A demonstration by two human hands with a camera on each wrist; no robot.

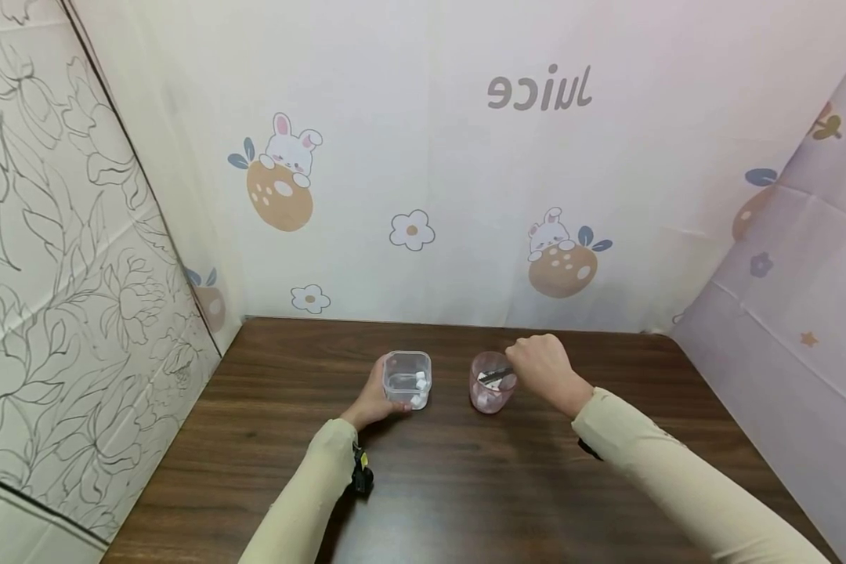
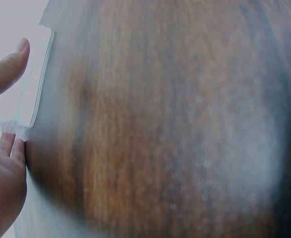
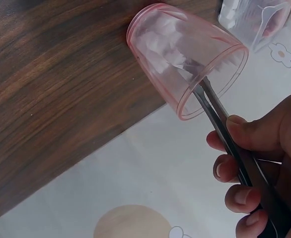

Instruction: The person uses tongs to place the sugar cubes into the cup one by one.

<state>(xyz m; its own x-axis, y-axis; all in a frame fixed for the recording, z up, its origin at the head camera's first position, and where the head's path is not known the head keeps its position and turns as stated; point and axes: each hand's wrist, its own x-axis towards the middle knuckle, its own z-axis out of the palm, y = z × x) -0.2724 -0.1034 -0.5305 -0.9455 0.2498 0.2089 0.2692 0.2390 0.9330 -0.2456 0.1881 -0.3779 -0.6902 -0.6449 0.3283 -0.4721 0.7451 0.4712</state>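
Two containers stand side by side near the middle of the dark wooden desk (image 1: 465, 486), toward its far edge: a clear square plastic box (image 1: 407, 377) holding a few white cubes (image 1: 419, 388), and a pink translucent plastic cup (image 1: 491, 383) with more white pieces inside. The left hand (image 1: 374, 403) wraps round the box's side, steadying it. The right hand (image 1: 544, 366) has its grip clamped on slim metal tongs (image 3: 225, 134), whose tips reach into the cup's mouth. Judging by this, a piece in the cup is being picked; closing on it and lifting cleanly would call for steady tips.
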